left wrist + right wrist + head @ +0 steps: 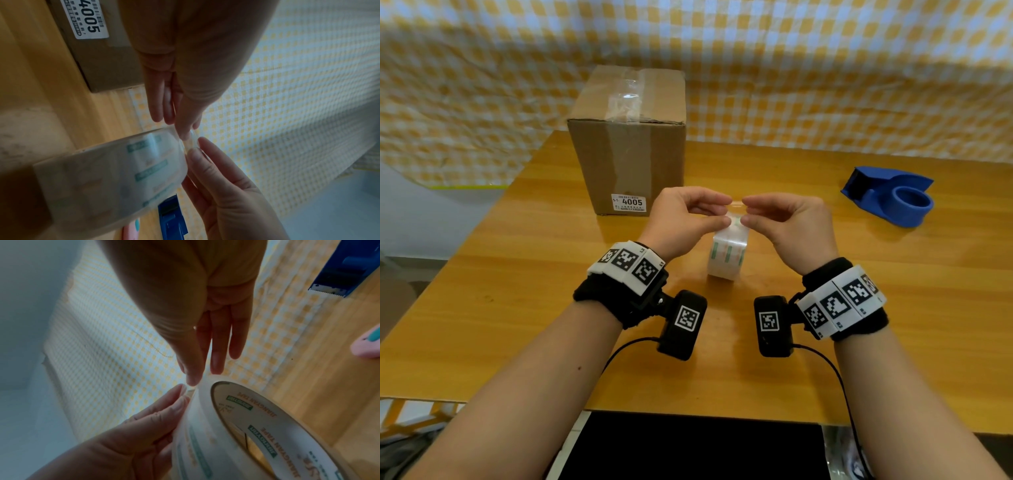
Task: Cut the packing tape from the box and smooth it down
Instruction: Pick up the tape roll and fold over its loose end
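Observation:
A roll of clear packing tape (727, 255) with green print stands on edge on the wooden table (517, 274), between my hands. My left hand (724, 211) and right hand (746, 212) both pinch the tape's free end (736, 205) at the top of the roll, fingertips almost touching. In the wrist views, the left hand (186, 134) and the right hand (203, 376) meet at that clear strip (192, 144) above the roll (257, 426). The cardboard box (630, 154) stands behind at the left, with clear tape (625, 99) across its top seam.
A blue tape dispenser (893, 200) with a toothed blade (322, 289) lies at the right of the table. A pink and teal tool (368, 345) lies near it. Yellow checked cloth (825, 85) hangs behind the table. A black panel (688, 445) sits below the near edge.

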